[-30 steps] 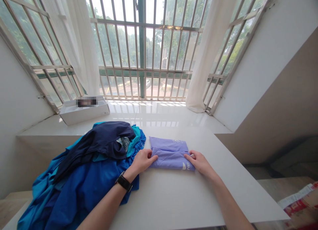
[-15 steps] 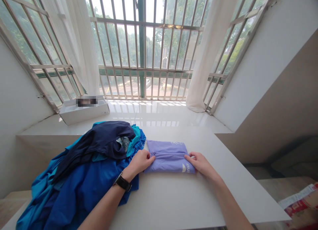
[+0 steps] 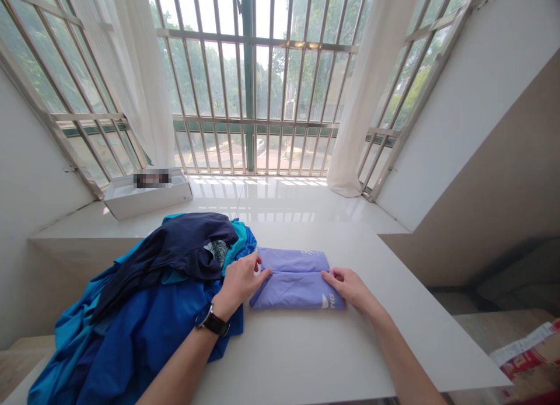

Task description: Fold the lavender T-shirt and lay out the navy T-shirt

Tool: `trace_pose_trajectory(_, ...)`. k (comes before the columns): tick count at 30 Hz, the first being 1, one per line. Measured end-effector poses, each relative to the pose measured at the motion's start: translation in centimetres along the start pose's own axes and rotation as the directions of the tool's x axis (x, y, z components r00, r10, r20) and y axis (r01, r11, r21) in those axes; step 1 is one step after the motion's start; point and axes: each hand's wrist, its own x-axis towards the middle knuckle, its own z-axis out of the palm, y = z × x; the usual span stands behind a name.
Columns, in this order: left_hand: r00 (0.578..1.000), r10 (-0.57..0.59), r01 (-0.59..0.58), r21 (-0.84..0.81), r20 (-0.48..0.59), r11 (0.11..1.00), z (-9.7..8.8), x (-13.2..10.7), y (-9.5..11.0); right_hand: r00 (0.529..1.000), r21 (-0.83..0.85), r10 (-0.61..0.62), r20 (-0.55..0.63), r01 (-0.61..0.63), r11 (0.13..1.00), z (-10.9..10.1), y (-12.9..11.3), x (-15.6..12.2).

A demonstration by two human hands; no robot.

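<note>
A folded lilac garment [image 3: 295, 279] with a small white logo lies on the white table [image 3: 315, 352]. My left hand [image 3: 240, 281] pinches its left edge at the fold line, fingers closed on the cloth. My right hand [image 3: 352, 288] holds the right edge of the same garment the same way. A black watch [image 3: 212, 322] sits on my left wrist. Just left of the garment, under my left forearm, is a heap of blue clothes [image 3: 135, 317] with a dark navy piece [image 3: 179, 247] on top.
A long white box [image 3: 146, 196] rests on the glossy window ledge [image 3: 280, 198] behind the table. Barred windows and white curtains [image 3: 363, 101] stand beyond. A beige step lies to the right, with printed packaging [image 3: 529, 355] at the lower right.
The lilac garment was drawn a little toward me and to the left, and its two layers now lie squared up. Both hands kept hold of its edges.
</note>
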Motion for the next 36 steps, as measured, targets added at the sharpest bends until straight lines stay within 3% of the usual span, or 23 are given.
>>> trace_pose_trajectory(2,0.994,0.089,-0.092,-0.033,-0.070,0.995,0.1,0.0,0.3,1.000,-0.064,0.004,-0.024,-0.005,0.998,0.1,0.0,0.1)
trace_pose_trajectory(6,0.956,0.293,-0.293,-0.073,-0.012,0.953,0.9,0.0,0.5,0.997,-0.165,-0.018,-0.077,0.005,0.986,0.4,0.1,0.3)
trace_pose_trajectory(10,0.927,0.376,-0.373,-0.119,0.001,0.920,1.5,-0.1,0.5,0.991,-0.215,-0.039,-0.124,0.012,0.977,0.6,0.5,0.3)
trace_pose_trajectory(14,0.943,0.319,-0.302,-0.163,0.091,0.939,1.5,-0.3,0.9,0.974,-0.242,-0.059,-0.217,0.005,0.970,0.4,0.6,0.2)
trace_pose_trajectory(17,0.957,0.257,-0.236,-0.153,0.137,0.960,1.5,-0.5,1.2,0.944,-0.270,-0.179,-0.277,0.102,0.957,0.3,0.2,-0.1)
trace_pose_trajectory(22,0.979,0.178,-0.165,-0.129,0.097,0.978,1.8,-0.3,1.0,0.926,-0.224,-0.343,-0.161,0.304,0.926,0.4,-0.9,-0.7)
trace_pose_trajectory(27,0.995,0.069,-0.060,-0.139,0.067,0.988,1.8,0.1,0.2,0.937,-0.208,-0.339,-0.085,0.316,0.926,0.3,-1.4,-1.0)
trace_pose_trajectory(36,0.942,0.085,-0.012,-0.220,0.325,0.975,-0.3,-0.1,-0.3,0.941,-0.201,-0.333,-0.052,0.317,0.927,0.3,-0.9,-0.8)
